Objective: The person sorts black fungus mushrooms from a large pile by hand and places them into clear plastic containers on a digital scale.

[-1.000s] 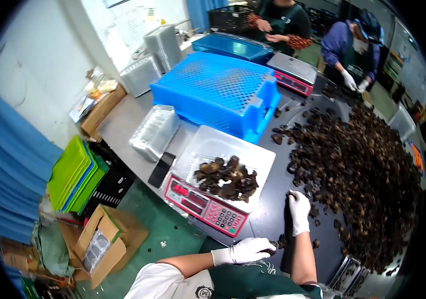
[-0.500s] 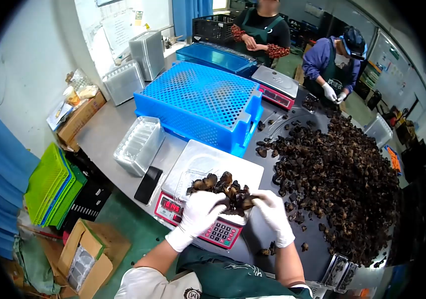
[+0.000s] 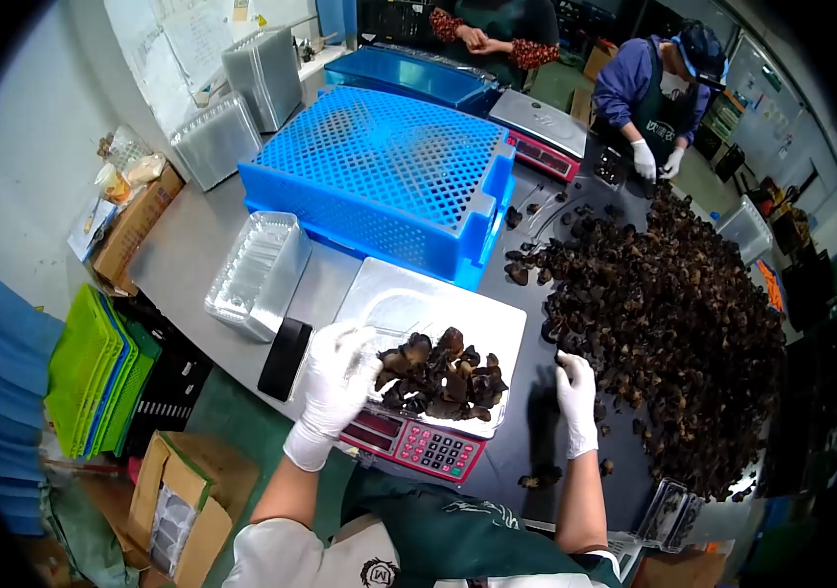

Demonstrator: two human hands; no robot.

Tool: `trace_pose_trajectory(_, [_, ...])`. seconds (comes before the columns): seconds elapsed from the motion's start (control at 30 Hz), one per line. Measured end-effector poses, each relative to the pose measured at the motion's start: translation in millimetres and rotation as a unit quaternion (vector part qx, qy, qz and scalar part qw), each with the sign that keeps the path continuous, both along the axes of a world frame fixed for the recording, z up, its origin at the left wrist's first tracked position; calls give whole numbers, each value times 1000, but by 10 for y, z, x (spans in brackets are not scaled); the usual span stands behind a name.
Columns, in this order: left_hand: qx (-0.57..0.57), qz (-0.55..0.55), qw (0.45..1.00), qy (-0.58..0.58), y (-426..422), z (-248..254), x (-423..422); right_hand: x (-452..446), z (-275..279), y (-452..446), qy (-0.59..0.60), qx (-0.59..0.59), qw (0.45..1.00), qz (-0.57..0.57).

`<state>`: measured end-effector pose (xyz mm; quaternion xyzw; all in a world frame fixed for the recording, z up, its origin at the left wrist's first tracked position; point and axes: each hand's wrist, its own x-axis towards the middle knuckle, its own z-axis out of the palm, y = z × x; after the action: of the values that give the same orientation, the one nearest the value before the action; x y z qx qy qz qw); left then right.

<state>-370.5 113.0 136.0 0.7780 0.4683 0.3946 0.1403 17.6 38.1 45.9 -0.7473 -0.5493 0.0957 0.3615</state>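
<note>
A clear plastic box full of dark wood ear mushrooms sits on the steel pan of a red scale. My left hand, in a white glove, is at the box's left side, fingers curled around its clear edge. My right hand, also gloved, is right of the scale by the near side of a large mushroom heap. Its fingers are drawn together, with a small dark piece, seemingly a wood ear mushroom, at the tips. The scale's display is hard to read.
Behind the scale stands a blue perforated crate. Stacked clear boxes and a black phone are on the left. Across the table, a co-worker's gloved hands work near a second scale; another person stands behind.
My right hand has left the box and moved right to the heap. My left hand has shifted left, off the mushrooms to the box's edge. The view has tilted downward slightly.
</note>
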Motion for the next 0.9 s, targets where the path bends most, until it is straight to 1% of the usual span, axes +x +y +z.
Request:
trace_pose_trajectory(0.03, [-24,34,998,-51,32,-90,-65,54,-119,-74,-36,-38,998,-26])
trace_pose_trajectory(0.07, [-27,52,996,-70,58,-87,-126,98,-307,-153,-150,-50,986,-53])
trace_pose_trajectory(0.13, [5,83,995,-53,109,2,-202,19,-309,-313,-244,-160,956,-33])
trace_pose_trajectory(0.17, [6,90,993,-76,123,41,-194,20,-442,-375,-236,-132,962,-37])
trace_pose_trajectory(0.2, [2,93,993,-72,152,55,-204,21,-446,-404,-172,-147,974,-35])
trace_pose_trajectory(0.27, [41,51,998,-19,199,76,-222,-6,-437,-499,-177,-112,977,-47])
trace_pose_trajectory(0.33, [26,33,999,-34,191,177,-84,-18,-341,-534,-136,-79,984,-82])
trace_pose_trajectory(0.4, [22,1,999,-37,205,181,47,-20,-221,-546,-153,-38,981,-117])
trace_pose_trajectory(0.43, [38,-16,999,-6,214,186,108,4,-194,-548,-143,-7,981,-128])
trace_pose_trajectory(0.47, [38,-48,998,0,223,178,181,138,-284,-584,-14,10,992,-124])
trace_pose_trajectory(0.5, [35,-88,995,11,218,174,264,106,-192,-586,129,35,982,-134])
trace_pose_trajectory(0.53, [34,-128,991,21,206,164,352,9,-52,-530,268,64,951,-139])
trace_pose_trajectory(0.57, [33,-166,985,40,190,148,436,-73,142,-504,333,45,932,-140])
trace_pose_trajectory(0.67, [-19,-219,970,104,117,138,632,-432,566,-333,358,44,930,-72])
trace_pose_trajectory(0.7, [-18,-234,962,137,111,74,651,-571,651,-277,362,46,930,-44])
trace_pose_trajectory(0.73, [-17,-244,959,144,93,33,675,-705,728,-216,366,48,929,-15])
trace_pose_trajectory(0.8, [-27,-252,957,144,58,-107,681,-953,905,-63,279,53,956,69])
trace_pose_trajectory(0.87, [-32,-246,960,132,25,-112,684,-1117,844,97,159,78,976,128])
trace_pose_trajectory(0.9, [-24,-234,963,131,13,-99,679,-1186,830,230,116,103,972,178])
